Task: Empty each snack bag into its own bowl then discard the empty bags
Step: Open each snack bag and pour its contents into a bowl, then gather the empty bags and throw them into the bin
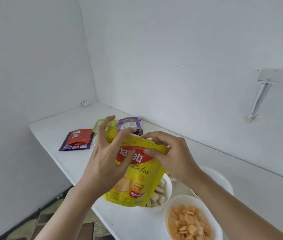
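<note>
Yellow bag point(137, 181): top edge pinched by left hand point(106, 158), right hand point(170, 153); above bowl point(169, 187) near table point(128, 222) edge.

Left hand point(106, 158) and right hand point(170, 153) at top edge of yellow snack bag point(137, 184), above white bowl point(169, 187)

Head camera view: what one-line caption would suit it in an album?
Left hand and right hand hold a yellow snack bag by its top over a white bowl of pale bites.
</note>
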